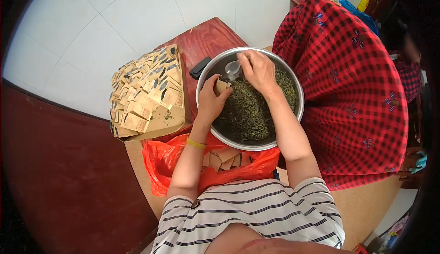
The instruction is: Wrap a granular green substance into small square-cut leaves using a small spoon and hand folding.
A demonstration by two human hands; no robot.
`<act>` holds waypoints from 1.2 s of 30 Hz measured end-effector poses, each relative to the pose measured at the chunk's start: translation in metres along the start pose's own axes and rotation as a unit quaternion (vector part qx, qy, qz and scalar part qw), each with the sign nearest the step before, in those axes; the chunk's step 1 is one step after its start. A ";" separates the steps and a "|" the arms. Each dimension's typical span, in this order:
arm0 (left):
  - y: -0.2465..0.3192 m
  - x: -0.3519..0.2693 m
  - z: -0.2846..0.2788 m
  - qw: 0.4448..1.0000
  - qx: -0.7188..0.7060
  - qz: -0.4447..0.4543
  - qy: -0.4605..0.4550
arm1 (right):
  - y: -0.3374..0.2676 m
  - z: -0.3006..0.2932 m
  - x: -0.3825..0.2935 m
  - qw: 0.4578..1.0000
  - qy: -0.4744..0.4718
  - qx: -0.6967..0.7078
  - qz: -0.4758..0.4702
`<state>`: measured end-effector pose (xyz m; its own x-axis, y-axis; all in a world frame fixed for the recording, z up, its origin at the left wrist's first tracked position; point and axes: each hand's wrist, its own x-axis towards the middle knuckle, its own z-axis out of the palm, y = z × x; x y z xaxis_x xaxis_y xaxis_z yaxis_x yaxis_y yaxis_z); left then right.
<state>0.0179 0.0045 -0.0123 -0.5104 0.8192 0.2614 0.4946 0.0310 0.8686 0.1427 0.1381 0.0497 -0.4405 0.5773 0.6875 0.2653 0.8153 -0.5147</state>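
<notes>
A wide metal basin (250,147) holds a heap of dried green leaves (252,116). Over its left side, my left hand (212,99) grips a small brown paper packet (221,85) with its mouth facing up. My right hand (257,70) holds a clear plastic spoon (232,67) by the handle, the bowl of the spoon just beyond the packet. Whether the spoon carries any leaves is hard to tell. Left of the basin, a cardboard box (172,120) is piled with many paper packets (147,82), several bearing writing.
A red plastic bag (161,157) with flat brown packets (223,157) lies between me and the basin. A black object (200,68) sits on the reddish wooden table (216,35) by the rim. Red checked cloth (347,92) drapes close on the right; a dark red panel (62,171) stands at left.
</notes>
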 end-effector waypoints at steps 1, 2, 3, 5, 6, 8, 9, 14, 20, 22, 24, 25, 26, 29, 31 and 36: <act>-0.003 0.000 0.000 1.000 0.010 0.014 0.011 | 0.007 0.001 -0.001 0.998 -0.034 -0.033 0.034; -0.004 0.000 0.000 0.999 0.020 0.028 0.023 | 0.013 0.003 -0.002 0.998 -0.034 -0.035 0.032; -0.004 0.000 0.001 0.999 0.018 0.028 0.022 | 0.021 0.007 -0.004 0.993 -0.075 -0.073 0.048; -0.002 0.001 0.002 0.999 0.017 0.031 0.018 | 0.034 0.014 -0.011 0.985 -0.115 -0.114 0.066; -0.004 0.001 0.002 0.999 0.016 0.031 0.017 | 0.039 0.020 -0.015 0.976 -0.152 -0.136 0.073; -0.008 0.002 0.004 0.999 0.014 0.039 0.018 | 0.044 0.028 -0.022 0.948 -0.252 -0.155 0.117; -0.011 0.002 0.004 0.999 0.013 0.040 0.018 | 0.043 0.036 -0.026 0.945 -0.272 -0.117 0.141; -0.012 0.004 0.006 0.999 0.014 0.041 0.006 | 0.058 0.045 -0.028 0.949 -0.245 -0.036 0.197; -0.004 -0.001 0.001 0.999 0.031 0.031 0.005 | 0.047 0.017 -0.004 0.959 -0.090 0.068 0.259; -0.003 -0.001 0.001 0.999 0.035 0.029 0.006 | 0.033 0.010 -0.003 0.969 -0.070 0.084 0.221; -0.001 -0.001 0.001 0.999 0.041 0.026 0.005 | 0.022 0.009 -0.005 0.986 -0.053 0.077 0.138; 0.002 0.000 0.000 0.999 0.030 0.015 -0.006 | 0.016 0.011 -0.006 0.993 -0.058 0.054 0.091; 0.004 0.000 0.000 1.000 0.019 0.005 -0.016 | 0.009 0.013 -0.007 0.997 -0.058 0.036 0.027; -0.003 0.002 0.002 0.999 0.028 0.033 -0.019 | -0.007 0.022 -0.014 0.987 -0.125 0.033 -0.093; -0.006 0.003 0.000 0.999 0.027 0.018 -0.024 | -0.017 0.017 -0.010 0.987 -0.121 0.034 -0.102; 0.004 0.003 0.000 0.999 0.010 -0.008 -0.044 | -0.002 0.004 -0.002 0.994 0.001 0.023 -0.109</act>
<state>0.0182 0.0068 -0.0082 -0.4547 0.8657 0.2092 0.5010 0.0544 0.8638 0.1397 0.1357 0.0474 -0.4808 0.3881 0.7863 0.1250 0.9179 -0.3766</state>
